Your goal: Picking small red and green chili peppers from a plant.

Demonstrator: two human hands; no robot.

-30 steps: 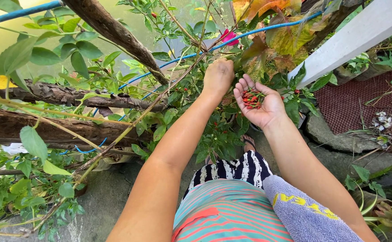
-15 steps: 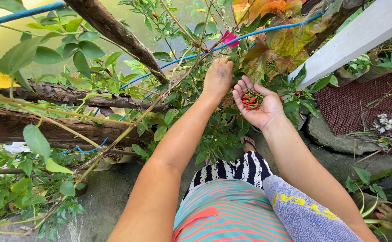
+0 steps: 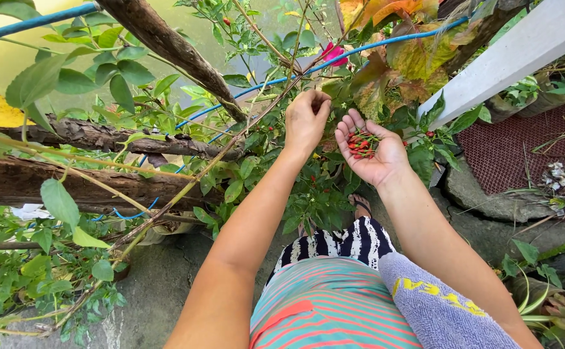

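Observation:
My right hand (image 3: 374, 150) is cupped palm up and holds several small red chili peppers (image 3: 360, 144). Just to its left, my left hand (image 3: 305, 121) has its fingers pinched together at the leaves of a chili plant (image 3: 308, 194); what the fingertips hold is hidden. More small red chilies hang among the green leaves below both hands. A pink flower (image 3: 333, 53) sits just above them.
Rough wooden branches (image 3: 88, 139) and a blue hose (image 3: 243, 90) cross the plants on the left. A white beam (image 3: 508, 55) slants at the upper right above a red mesh mat (image 3: 521, 145) and stone edging (image 3: 482, 207). A grey towel (image 3: 437, 304) hangs by my striped clothes.
My left hand has drawn back slightly from the foliage and turned, fingers now pinched. The right hand with the chilies has stayed in place.

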